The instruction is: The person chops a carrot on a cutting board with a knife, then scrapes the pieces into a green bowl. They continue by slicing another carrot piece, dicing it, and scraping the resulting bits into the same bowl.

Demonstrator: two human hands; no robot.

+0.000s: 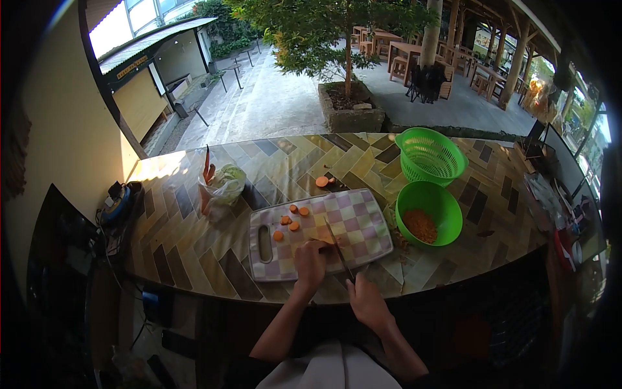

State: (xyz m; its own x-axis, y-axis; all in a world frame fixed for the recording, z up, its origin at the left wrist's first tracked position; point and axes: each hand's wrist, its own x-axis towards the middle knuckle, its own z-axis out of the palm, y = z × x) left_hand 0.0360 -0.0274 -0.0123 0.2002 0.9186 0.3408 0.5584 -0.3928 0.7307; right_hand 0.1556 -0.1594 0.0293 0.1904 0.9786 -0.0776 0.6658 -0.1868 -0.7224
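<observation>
My right hand (pixel 369 299) is closed around the handle of a knife (pixel 338 249), whose blade points away from me over the checkered cutting board (pixel 272 269). My left hand (pixel 310 262) has its fingers bent over a carrot piece (pixel 322 242) just left of the blade; the fingers hide most of it. Several cut carrot pieces (pixel 295 226) lie on the left half of the board. Beyond the board's far edge, a carrot end (pixel 322 181) rests on the table, with small scraps beside it.
A green bowl (pixel 447 236) holding shredded orange food stands right of the board, with a green colander (pixel 431 152) behind it. At the left are a plastic bag (pixel 228 183) and whole carrots (pixel 206 185) on the patterned tabletop (pixel 175 220). Plastic packaging (pixel 551 194) lies far right.
</observation>
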